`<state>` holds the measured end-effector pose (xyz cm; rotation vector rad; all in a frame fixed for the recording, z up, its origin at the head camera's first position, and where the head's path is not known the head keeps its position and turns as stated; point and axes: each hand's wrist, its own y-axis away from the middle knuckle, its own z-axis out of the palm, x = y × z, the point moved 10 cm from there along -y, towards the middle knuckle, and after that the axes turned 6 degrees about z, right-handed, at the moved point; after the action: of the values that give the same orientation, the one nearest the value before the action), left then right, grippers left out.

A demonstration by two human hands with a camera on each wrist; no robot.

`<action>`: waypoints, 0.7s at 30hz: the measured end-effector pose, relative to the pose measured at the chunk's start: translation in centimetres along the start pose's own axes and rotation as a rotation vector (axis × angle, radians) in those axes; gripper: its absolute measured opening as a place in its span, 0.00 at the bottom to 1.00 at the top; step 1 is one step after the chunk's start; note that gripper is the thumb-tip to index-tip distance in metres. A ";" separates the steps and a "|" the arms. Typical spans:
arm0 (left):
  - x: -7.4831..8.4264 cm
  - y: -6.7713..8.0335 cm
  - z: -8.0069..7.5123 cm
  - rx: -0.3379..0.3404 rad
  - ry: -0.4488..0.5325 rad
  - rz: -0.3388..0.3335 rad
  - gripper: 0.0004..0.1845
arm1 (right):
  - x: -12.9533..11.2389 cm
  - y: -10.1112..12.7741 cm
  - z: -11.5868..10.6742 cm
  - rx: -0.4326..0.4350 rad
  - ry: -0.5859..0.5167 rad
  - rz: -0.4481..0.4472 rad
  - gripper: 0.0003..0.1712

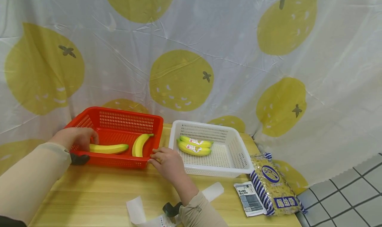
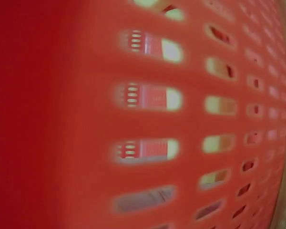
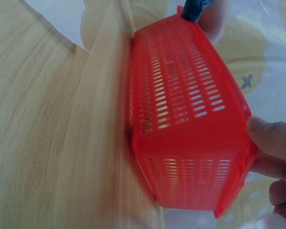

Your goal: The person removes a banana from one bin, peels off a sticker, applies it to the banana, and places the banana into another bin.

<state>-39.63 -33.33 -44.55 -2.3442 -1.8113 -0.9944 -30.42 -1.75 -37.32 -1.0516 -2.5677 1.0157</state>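
Head view: both hands hold the red basket [image 1: 116, 134] at opposite ends, so its weight is shared between them. The left hand [image 1: 74, 138] curls its fingers over the left rim, and the right hand [image 1: 167, 160] grips the near right corner, fingers bent on the rim. The basket sits on the wooden table [image 1: 98, 193], left of the white basket [image 1: 238, 154] and just beside it. Two bananas [image 1: 108, 148] lie inside the red one, and two more with labels lie in the white one. A snack bag [image 1: 273, 187] and a small packet [image 1: 250, 198] lie near the right edge. Left wrist view: only the red slotted wall [image 2: 148, 124] fills the picture, very close and blurred; no fingers show here. Right wrist view: the thumb [image 3: 271, 138] presses on the basket's corner rim, with the other fingers curled behind it.
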 end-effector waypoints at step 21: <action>2.1 0.3 -0.9 0.106 -0.093 0.158 0.13 | -0.1 0.1 0.0 0.009 -0.011 -0.003 0.11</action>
<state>-39.50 -32.01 -42.70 -2.4604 -1.6307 -0.7645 -30.30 -1.74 -37.43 -1.0426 -2.5697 1.0339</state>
